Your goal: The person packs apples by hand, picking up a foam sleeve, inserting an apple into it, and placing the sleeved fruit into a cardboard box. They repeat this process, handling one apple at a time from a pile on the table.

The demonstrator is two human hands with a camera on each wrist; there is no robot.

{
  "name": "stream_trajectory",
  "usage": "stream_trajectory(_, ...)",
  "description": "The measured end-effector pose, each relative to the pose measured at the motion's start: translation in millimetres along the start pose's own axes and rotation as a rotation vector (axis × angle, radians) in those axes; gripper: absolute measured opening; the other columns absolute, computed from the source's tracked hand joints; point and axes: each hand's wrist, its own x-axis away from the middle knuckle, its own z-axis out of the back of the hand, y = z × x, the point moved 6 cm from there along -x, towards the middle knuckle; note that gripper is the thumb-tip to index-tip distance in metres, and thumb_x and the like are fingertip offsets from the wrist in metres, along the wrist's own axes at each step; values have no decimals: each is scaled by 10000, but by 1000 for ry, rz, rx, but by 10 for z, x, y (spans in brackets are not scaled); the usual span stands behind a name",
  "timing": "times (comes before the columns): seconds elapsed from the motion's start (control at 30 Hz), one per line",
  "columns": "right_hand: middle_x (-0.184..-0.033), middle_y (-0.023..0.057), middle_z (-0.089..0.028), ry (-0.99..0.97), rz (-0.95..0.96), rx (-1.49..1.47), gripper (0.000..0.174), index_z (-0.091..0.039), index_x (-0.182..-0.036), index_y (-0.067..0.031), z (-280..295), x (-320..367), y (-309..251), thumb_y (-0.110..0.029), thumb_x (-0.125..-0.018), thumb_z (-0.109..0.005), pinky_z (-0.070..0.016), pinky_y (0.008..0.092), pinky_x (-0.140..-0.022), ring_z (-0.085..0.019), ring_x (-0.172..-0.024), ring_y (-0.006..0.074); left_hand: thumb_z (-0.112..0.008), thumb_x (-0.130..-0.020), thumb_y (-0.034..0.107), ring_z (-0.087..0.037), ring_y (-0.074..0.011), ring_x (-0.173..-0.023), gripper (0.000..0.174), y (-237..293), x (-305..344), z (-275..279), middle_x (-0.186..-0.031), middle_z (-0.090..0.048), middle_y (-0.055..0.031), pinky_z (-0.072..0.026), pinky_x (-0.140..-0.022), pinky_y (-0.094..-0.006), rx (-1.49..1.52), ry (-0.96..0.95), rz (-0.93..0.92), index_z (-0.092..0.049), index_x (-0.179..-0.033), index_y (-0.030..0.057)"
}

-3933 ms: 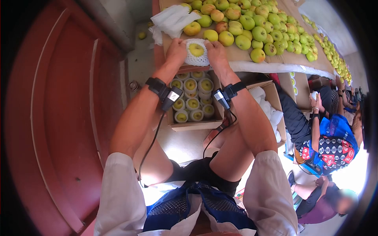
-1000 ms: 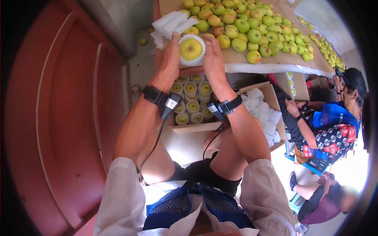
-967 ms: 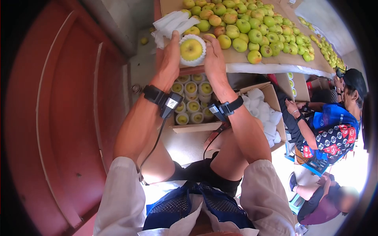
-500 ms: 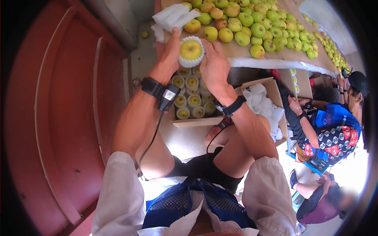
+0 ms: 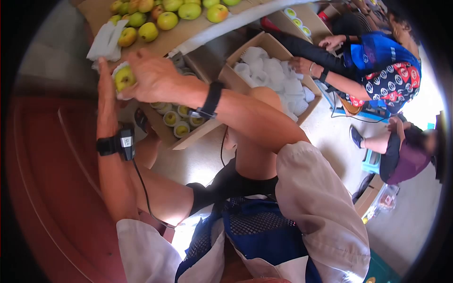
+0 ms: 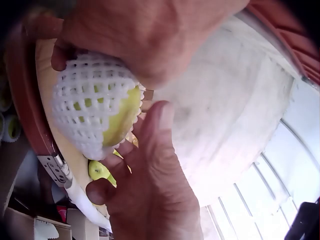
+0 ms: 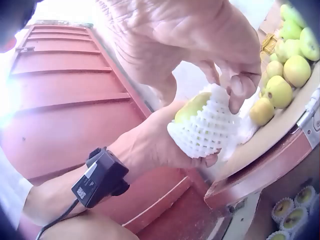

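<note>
An apple in a white foam net (image 6: 95,107) is between the two hands, over the left front corner of the table. My right hand (image 5: 153,78) pinches the net's edge with its fingertips, as the right wrist view (image 7: 200,40) shows. Beneath and beside the apple lies my left hand (image 5: 107,87); in the left wrist view (image 6: 150,175) its thumb stands straight and its fingers reach toward the fruit. Yellow-green skin shows through the mesh and at the net's opening.
Loose apples (image 5: 167,20) and a stack of white nets (image 5: 106,41) lie on the table. Below are a carton of netted apples (image 5: 198,137) and a carton of white nets (image 5: 269,70). A red door (image 5: 52,188) stands at left; people sit at right.
The head view has turned, so the scene appears shifted left and tilted. My right hand has come over the netted apple, from its side to its upper edge.
</note>
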Motion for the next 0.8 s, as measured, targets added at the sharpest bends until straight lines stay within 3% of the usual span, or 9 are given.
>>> stream_trajectory(0.1, -1189, 216, -563, -39, 18, 15, 806, -499, -1312, -36, -69, 4, 17, -462, -718, -838, -500, 460, -936, -603, -1129, 383, -364, -971, 735, -663, -271, -1078, 860, -44, -83, -52, -1263, -632, -165, -550, -889, -385, -64, 49, 1, -518, -1383, -4)
stream_trajectory(0.27, -1188, 222, -562, -81, 27, 101, 766, -509, -1337, -95, -94, 2, 63, -416, -724, -837, -516, 457, -902, -614, -1100, 405, -388, -964, 737, -630, -256, -1129, 880, -87, -133, -72, -1286, -619, -165, -516, -945, -380, -121, 91, -42, -492, -1419, -10)
stream_trajectory(0.43, -1215, 222, -559, -109, 33, 149, 722, -516, -1342, -104, -156, -16, 102, -355, -727, -799, -518, 477, -916, -611, -1124, 392, -323, -1010, 656, -570, -334, -1228, 807, -183, -554, 134, -1324, -607, -251, -438, -1027, -409, -398, 152, -383, -549, -1390, -19)
stream_trajectory(0.5, -1206, 213, -564, -52, 59, 161, 681, -532, -1327, -102, -118, 7, 83, -325, -729, -770, -521, 479, -926, -611, -1121, 395, -252, -1020, 642, -555, -382, -1253, 817, -88, -402, 71, -1326, -600, -278, -452, -1022, -426, -509, 200, -387, -540, -1398, -23)
stream_trajectory(0.53, -1211, 205, -580, -50, 82, 140, 682, -528, -1343, -94, -69, 3, 73, -317, -741, -759, -518, 449, -932, -618, -1119, 376, -367, -1023, 595, -611, -309, -1153, 735, -129, -463, 105, -1271, -627, -218, -490, -952, -384, -401, 115, -288, -520, -1390, -23)
stream_trajectory(0.6, -1190, 197, -625, -16, 98, 89, 660, -556, -1324, -71, 73, 51, 70, -321, -747, -756, -519, 420, -933, -641, -1094, 361, -447, -1029, 566, -662, -217, -981, 661, -59, -194, 38, -1134, -663, -151, -517, -810, -332, -264, 57, -166, -535, -1326, -18)
stream_trajectory(0.63, -1164, 197, -655, 20, 92, 58, 641, -587, -1289, -56, 164, 62, 67, -333, -740, -765, -523, 420, -930, -658, -1070, 365, -411, -1033, 585, -657, -199, -909, 663, 168, 262, -180, -1051, -671, -143, -506, -737, -322, -240, 83, -143, -569, -1271, -13)
stream_trajectory(0.67, -1216, 290, -606, -124, -54, 17, 705, -481, -1338, -4, 235, -40, 54, -277, -749, -756, -501, 454, -942, -607, -1117, 440, -376, -1037, 603, -652, -180, -836, 677, 274, 510, -263, -968, -680, -136, -495, -665, -312, -216, 105, -121, -603, -1215, -9)
stream_trajectory(0.8, -1123, 232, -674, -171, 38, -112, 629, -542, -1296, 15, 252, -89, 319, -301, -783, -723, -508, 386, -889, -649, -1056, 324, -397, -1035, 576, -655, -185, -769, 648, 220, 250, -33, -953, -686, -137, -489, -633, -305, -271, 163, -258, -586, -1260, -2)
